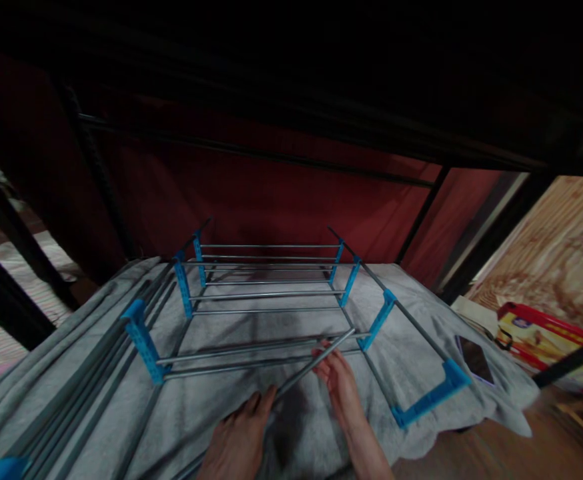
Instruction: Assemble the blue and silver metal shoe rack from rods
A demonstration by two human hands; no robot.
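A grey metal tube [301, 373] slants up and rightward across the front of a partly built rack. My left hand [241, 433] is closed around its lower part, back of the hand upward. Nearer the upper end, my right hand [340, 383] has its fingers loosely curled about the tube. Behind my hands lies the rack, with blue plastic connectors [144, 340] along both sides and several thin crossbars [266, 293] between them. At the rack's right front is a blue end connector [431, 397], with no crossbar joined to it.
Several loose grey tubes [86, 400] lie along the left side of the grey cloth [411, 320]. A phone [475, 360] rests at the right, near a red and yellow package [536, 333]. Dark frame posts [496, 227] and a red curtain [271, 200] surround the surface.
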